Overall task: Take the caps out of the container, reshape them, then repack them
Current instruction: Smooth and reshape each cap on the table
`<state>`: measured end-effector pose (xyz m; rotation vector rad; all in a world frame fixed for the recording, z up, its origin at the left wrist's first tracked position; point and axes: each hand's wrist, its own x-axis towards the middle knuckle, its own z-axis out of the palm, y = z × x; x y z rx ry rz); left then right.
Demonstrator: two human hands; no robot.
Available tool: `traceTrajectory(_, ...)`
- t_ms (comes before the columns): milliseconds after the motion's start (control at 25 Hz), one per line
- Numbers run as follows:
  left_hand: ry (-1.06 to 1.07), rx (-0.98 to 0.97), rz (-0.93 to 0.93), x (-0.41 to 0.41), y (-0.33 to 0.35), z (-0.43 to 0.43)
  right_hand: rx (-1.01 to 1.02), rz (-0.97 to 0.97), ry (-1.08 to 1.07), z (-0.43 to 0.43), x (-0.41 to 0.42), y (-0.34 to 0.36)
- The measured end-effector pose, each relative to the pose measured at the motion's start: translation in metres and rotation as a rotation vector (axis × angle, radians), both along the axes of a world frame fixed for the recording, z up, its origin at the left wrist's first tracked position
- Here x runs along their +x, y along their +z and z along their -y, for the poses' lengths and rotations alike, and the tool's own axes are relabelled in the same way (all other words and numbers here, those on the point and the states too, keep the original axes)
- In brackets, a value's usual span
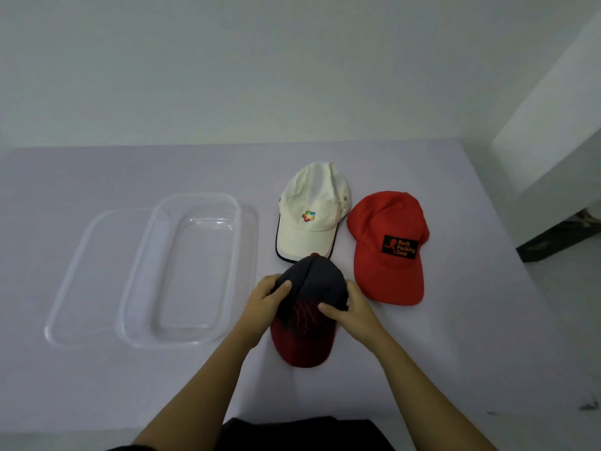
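Head view, looking down at the table (pixel 130 385): the person is working on the dark cap with the red brim (pixel 312 288), which is lying close in front of them with its brim pointing toward 6 o'clock. The left hand (pixel 266 297) is gripping the crown's left side, fingers curled round the edge and thumb lying on top. The right hand (pixel 353 309) is gripping the right side, its thumb pressing onto the front panel near the stitched emblem. I take this for the reshaping step.

At 12 o'clock from that cap, the white cap (pixel 312 209) is lying flat, its brim edge touching or just beside the dark crown. At 2 o'clock the red cap (pixel 387 249) is lying near, apart from the hands. At 9 o'clock the clear container (pixel 143 265) is sitting partly over its lid (pixel 84 278). All 3 caps are lying outside it, so repacking is not yet begun.

From where I am standing, the risk is the right thumb: pressing too hard could be denting the front panel instead of rounding it. Pushing the crown toward 12 o'clock would probably be nudging the white cap's brim. The container, overlapping the lid, might be rocking when caps go in.
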<state>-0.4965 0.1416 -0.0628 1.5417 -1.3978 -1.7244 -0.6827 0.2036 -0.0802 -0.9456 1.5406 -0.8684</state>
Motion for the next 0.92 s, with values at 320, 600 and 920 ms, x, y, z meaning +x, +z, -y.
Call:
traceTrajectory(320,0.155,-0.144,0.109,-0.007,0.01,0.013,-0.076,0.108,-0.085,0.018,-0.001,0.012)
traceTrajectory(600,0.061,-0.089,0.253,-0.019,0.002,0.024,0.039,0.03,-0.01,0.029,0.002,0.002)
traceTrajectory(920,0.267,-0.344,0.247,-0.035,0.0,0.003,0.012,-0.139,-0.521,0.026,0.05,0.0)
